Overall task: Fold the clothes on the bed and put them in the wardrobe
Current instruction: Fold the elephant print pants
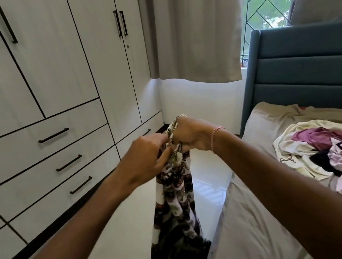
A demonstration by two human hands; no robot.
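A brown-and-white patterned garment (174,202) hangs down in front of me, over the floor between bed and wardrobe. My left hand (147,156) and my right hand (190,136) both grip its top edge, close together, fingers closed on the cloth. A pink bracelet is on my right wrist. A pile of unfolded clothes (329,152), cream, maroon, black and pale pink, lies on the bed (254,227) at the right. The white wardrobe (54,75) with black handles fills the left; its doors and drawers are all shut.
A blue padded headboard (309,63) stands at the bed's far end. Beige curtains (193,28) hang beside a barred window (268,1). A narrow strip of white floor (207,181) runs between bed and wardrobe.
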